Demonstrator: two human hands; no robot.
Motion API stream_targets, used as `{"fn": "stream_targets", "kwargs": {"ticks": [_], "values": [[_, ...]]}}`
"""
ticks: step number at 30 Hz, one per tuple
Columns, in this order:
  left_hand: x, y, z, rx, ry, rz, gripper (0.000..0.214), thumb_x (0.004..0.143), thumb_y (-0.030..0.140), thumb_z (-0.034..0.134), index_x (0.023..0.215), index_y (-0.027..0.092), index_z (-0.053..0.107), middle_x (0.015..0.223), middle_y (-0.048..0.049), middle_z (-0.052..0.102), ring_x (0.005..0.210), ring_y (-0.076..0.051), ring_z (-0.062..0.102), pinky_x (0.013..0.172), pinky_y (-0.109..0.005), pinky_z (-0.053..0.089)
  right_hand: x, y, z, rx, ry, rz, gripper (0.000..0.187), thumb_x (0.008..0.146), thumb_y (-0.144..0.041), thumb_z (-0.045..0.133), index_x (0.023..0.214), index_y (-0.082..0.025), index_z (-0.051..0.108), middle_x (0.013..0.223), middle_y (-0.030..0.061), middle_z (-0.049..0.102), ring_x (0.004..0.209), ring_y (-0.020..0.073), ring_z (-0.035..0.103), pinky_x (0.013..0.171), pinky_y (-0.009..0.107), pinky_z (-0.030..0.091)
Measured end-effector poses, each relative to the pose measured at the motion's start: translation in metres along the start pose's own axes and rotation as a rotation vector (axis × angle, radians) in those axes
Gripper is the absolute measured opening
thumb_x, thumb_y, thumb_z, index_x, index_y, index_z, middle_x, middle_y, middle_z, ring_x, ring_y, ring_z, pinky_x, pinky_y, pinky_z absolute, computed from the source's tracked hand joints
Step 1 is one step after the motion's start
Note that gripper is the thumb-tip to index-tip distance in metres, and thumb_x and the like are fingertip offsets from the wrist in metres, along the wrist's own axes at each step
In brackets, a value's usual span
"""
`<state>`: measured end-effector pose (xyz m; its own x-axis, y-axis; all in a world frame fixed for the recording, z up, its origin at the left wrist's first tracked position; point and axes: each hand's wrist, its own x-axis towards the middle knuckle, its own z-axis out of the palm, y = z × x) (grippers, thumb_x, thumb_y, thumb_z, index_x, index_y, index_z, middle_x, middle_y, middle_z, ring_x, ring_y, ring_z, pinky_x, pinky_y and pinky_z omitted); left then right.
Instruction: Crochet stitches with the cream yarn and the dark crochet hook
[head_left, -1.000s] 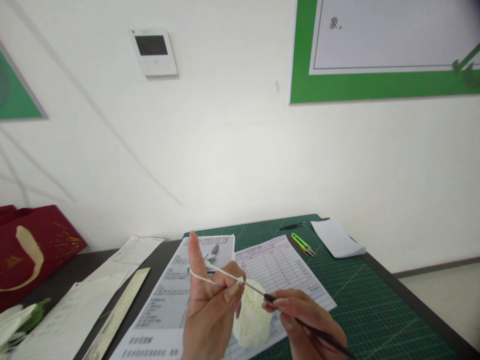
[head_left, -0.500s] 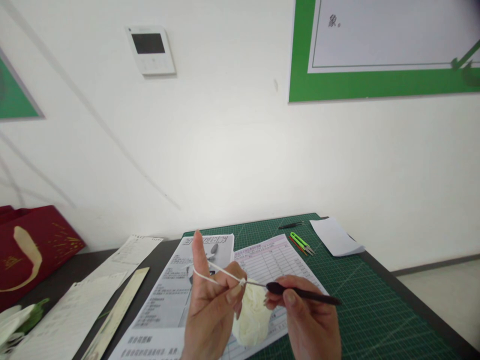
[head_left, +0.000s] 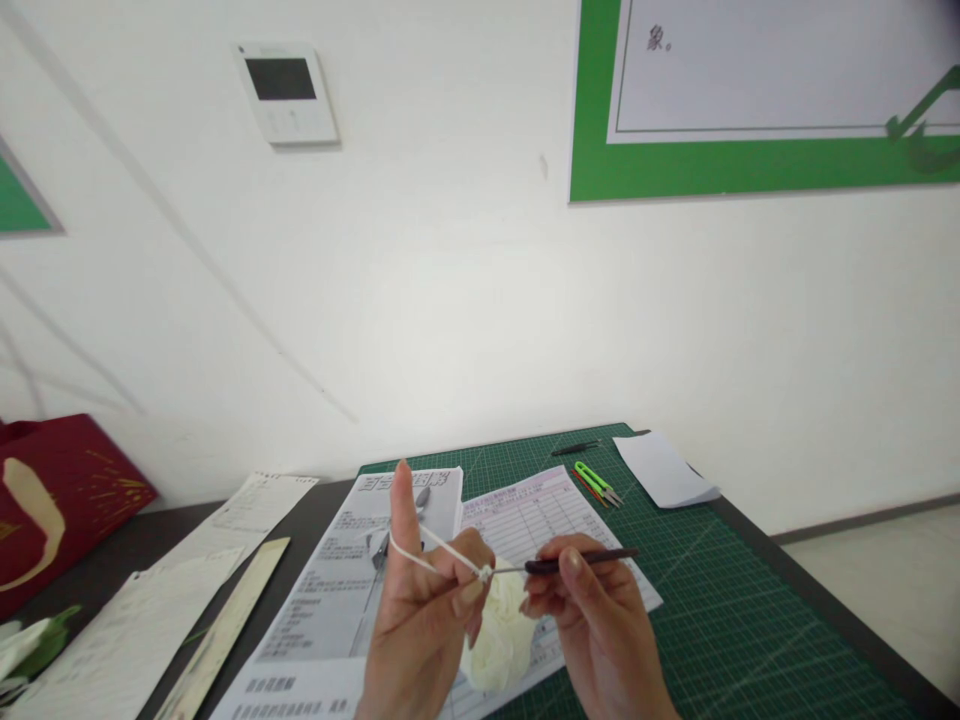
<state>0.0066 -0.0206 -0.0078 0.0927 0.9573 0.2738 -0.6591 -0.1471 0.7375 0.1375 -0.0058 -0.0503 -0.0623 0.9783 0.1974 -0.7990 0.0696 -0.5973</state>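
My left hand (head_left: 427,620) has its index finger raised, with white yarn (head_left: 455,552) looped around it. Thumb and a bent finger pinch the small knotted start of the yarn. In my right hand (head_left: 600,620) is a crochet hook (head_left: 559,565) with a dark handle, held like a pencil. Its thin metal shaft points left, and its tip meets the yarn at the left fingertips; the very tip is hidden in the stitch. Behind and below both hands, a ball of cream yarn (head_left: 499,635) rests on the printed sheets.
A green cutting mat (head_left: 720,610) carries a printed form (head_left: 525,515), green thread snips (head_left: 594,482), black tweezers (head_left: 575,448) and a white paper (head_left: 664,470). To the left lie an instruction sheet (head_left: 315,600), a pale strip (head_left: 225,630), handwritten papers (head_left: 165,610) and a red bag (head_left: 82,500).
The hook has turned in my right hand, its handle end now higher and further left. My right hand has shifted slightly left. The whole view has moved a little.
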Motion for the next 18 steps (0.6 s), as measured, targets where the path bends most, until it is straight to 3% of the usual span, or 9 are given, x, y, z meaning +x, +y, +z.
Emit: {"fn": "stream_targets", "kwargs": {"ticks": [5,11,18], "values": [[0.0003,0.0006,0.0000,0.013,-0.037,-0.004,0.088,0.081,0.020,0.061,0.140,0.052,0.004,0.058,0.0055,0.050,0.056,-0.011,0.043,0.058,-0.025,0.033,-0.0006,-0.0014,0.0002,-0.049,0.034,-0.019,0.014,0.078,-0.030,0.070,0.078,-0.016,0.074,0.062,0.0054,0.074,0.051,0.0131,0.068,0.050,0.021,0.057],[0.0014,0.0022,0.0029,0.002,-0.039,0.014,0.088,0.081,0.018,0.059,0.141,0.049,0.003,0.056,0.0049,0.050,0.056,-0.013,0.043,0.057,-0.025,0.035,-0.0032,-0.0036,-0.0009,-0.131,-0.008,-0.172,0.012,0.080,-0.028,0.068,0.082,-0.017,0.072,0.070,0.0047,0.073,0.058,0.0147,0.069,0.054,0.024,0.057],[0.0006,0.0017,0.0016,0.021,-0.029,-0.004,0.088,0.081,0.018,0.060,0.139,0.055,0.005,0.057,0.0060,0.052,0.055,-0.011,0.042,0.055,-0.023,0.033,-0.0063,-0.0050,-0.0028,-0.150,-0.038,-0.197,0.011,0.083,-0.027,0.065,0.086,-0.019,0.071,0.074,0.0033,0.072,0.062,0.0130,0.068,0.059,0.023,0.057]]}}
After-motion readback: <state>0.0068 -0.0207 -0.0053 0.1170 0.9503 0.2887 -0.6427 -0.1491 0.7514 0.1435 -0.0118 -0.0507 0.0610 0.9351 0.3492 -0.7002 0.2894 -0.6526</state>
